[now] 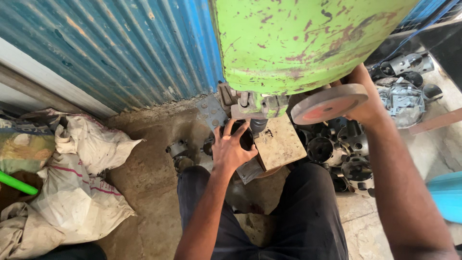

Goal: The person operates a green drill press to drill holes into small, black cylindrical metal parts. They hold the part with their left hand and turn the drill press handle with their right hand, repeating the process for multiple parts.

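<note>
down at the bottom, the person's dark trousers (293, 216) fill the near edge, knees apart over a dusty concrete floor (149, 178). just beyond them, the left hand (230, 149) curls its fingers (226, 129) round a dark round metal piece (244, 137), gripping it from the left side and holding it up against the small worn metal table (279, 143) of the green press machine (298, 43), right under the short ram (258, 126). the right hand (368, 103) reaches up on the other side and rests behind a flat round hand wheel (329, 103) with a reddish face; the wheel hides most of its fingers, so i cannot tell how they are set. beside the right knee, near the right forearm, lies a heap of shiny perforated metal cups (349, 154). further right, on a grey ledge, sit more loose metal parts (406, 94). off to the left, crumpled white sacks (82, 183) slump on the floor, with a green rod (17, 184) poking in at the edge. behind everything stands a blue corrugated metal wall (120, 48).
</note>
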